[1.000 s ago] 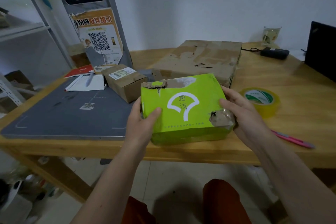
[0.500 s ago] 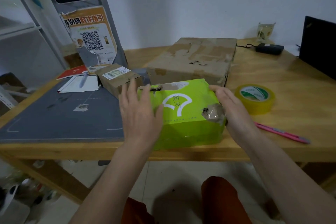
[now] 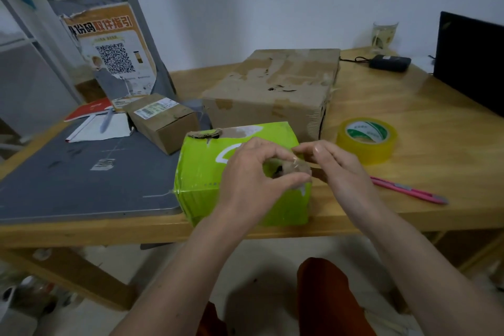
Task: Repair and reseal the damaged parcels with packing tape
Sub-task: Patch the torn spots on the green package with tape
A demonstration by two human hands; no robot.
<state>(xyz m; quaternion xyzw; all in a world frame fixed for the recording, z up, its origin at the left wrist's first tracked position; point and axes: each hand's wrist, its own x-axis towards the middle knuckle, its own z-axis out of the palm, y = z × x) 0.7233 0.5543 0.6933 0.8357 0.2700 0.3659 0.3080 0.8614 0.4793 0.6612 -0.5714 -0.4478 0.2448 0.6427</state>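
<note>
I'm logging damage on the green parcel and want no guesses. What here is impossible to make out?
- Head view: the torn hole on the green parcel is mostly covered by the left hand and right hand.
- Small box label: print too small.
- Large box: its far side faces away.
- Laptop: cut by the right edge.

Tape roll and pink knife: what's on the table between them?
Nothing. In the head view, only bare wooden table shows between the tape roll and the pink knife.
</note>
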